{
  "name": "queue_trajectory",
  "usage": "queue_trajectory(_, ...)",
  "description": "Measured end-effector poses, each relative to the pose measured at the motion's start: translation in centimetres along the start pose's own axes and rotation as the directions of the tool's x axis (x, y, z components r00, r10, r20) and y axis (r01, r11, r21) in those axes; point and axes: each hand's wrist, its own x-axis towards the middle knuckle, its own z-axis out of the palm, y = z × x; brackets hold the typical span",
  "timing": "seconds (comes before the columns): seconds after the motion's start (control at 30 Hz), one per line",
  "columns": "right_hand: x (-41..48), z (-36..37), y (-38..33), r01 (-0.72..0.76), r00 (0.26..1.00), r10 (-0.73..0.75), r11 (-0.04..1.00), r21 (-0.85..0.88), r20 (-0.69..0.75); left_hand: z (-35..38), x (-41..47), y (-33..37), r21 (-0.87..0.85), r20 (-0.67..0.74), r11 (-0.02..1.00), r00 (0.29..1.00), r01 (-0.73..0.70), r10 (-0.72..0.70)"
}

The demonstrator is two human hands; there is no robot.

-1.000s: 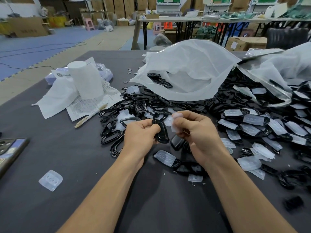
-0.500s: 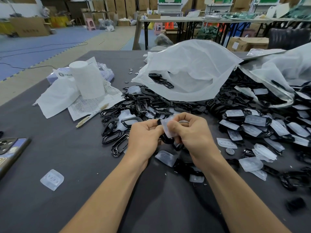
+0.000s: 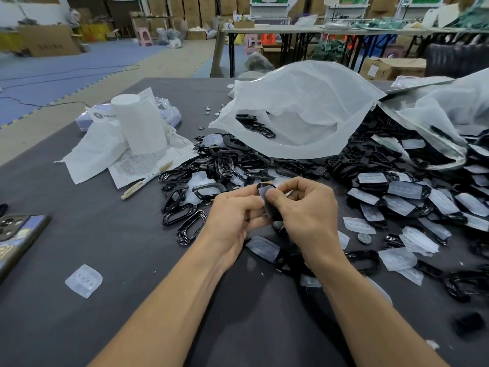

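Observation:
Over the dark table (image 3: pixel 111 260), my left hand (image 3: pixel 234 221) and my right hand (image 3: pixel 308 213) meet around one small black plastic shell (image 3: pixel 268 205). Both hands grip it, with the right thumb pressing on its upper face. A translucent pad seen earlier lies against the shell, mostly hidden under my fingers. A heap of black frames (image 3: pixel 225 165) lies just beyond the hands. Finished pieces with translucent pads (image 3: pixel 404 189) are piled to the right.
A large white plastic bag (image 3: pixel 304 109) stands open behind the heap. A white roll (image 3: pixel 139 123) sits on papers at the left, with a pen (image 3: pixel 145 180) beside them. A phone (image 3: pixel 18 234) lies at the left edge. A loose translucent pad (image 3: pixel 84 280) lies near the front left.
My right hand brought the translucent pad from beside the black shell onto it. Now both hands are closed tighter around the shell, with the thumb pressing the pad.

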Motion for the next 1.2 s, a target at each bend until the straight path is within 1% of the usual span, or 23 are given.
queue_trajectory(0.1, -0.1, 0.0, -0.1, -0.001, 1.000, 0.001, 1.000, -0.003, -0.023, 0.2, 0.0, -0.1, -0.003, -0.038, 1.000, 0.999, 0.009, -0.009)
queue_trajectory(0.27, 0.1, -0.5, -0.4, -0.010, 1.000, 0.010, 0.999, -0.038, 0.003, 0.3, -0.1, -0.2, -0.035, -0.076, 0.999, 0.997, -0.014, 0.011)
queue_trajectory(0.33, 0.1, -0.6, -0.3, -0.010, 0.999, 0.013, 0.997, -0.081, 0.033, 0.3, -0.1, -0.2, -0.036, -0.097, 0.999, 0.995, -0.011, 0.008)
queue_trajectory(0.43, 0.1, -0.6, -0.2, -0.010, 0.993, 0.024, 0.993, -0.117, 0.115, 0.3, 0.1, -0.4, 0.010, -0.150, 1.000, 0.989, -0.010, 0.011)
queue_trajectory(0.57, 0.3, -1.1, -0.1, -0.029, 0.978, 0.033, 0.999, -0.024, 0.206, 0.1, 0.5, -0.2, -0.012, -0.205, 0.999, 0.978, -0.035, 0.032)
queue_trajectory(0.67, 0.3, -1.0, -0.1, -0.032, 0.967, 0.038, 0.999, -0.028, 0.251, -0.2, 0.5, 0.0, -0.011, -0.199, 0.999, 0.980, -0.031, 0.028)
queue_trajectory(0.77, 0.3, -1.0, -0.1, -0.042, 0.969, 0.042, 0.999, -0.006, 0.245, -0.2, 0.4, 0.2, 0.019, -0.185, 0.999, 0.982, -0.034, 0.037)
queue_trajectory(0.83, 0.3, -1.1, -0.2, -0.058, 0.969, 0.049, 0.998, 0.031, 0.243, -0.2, 0.2, 0.3, 0.072, -0.198, 0.996, 0.978, -0.052, 0.065)
queue_trajectory(0.97, 0.3, -1.0, -0.2, -0.056, 0.968, 0.045, 0.998, 0.037, 0.247, -0.1, -0.1, 0.3, 0.136, -0.223, 0.986, 0.966, -0.100, 0.128)
queue_trajectory(1.2, 0.2, -0.9, 0.0, -0.080, 0.961, 0.045, 0.989, 0.120, 0.271, -0.2, 0.1, 0.2, 0.144, -0.242, 0.984, 0.961, -0.104, 0.137)
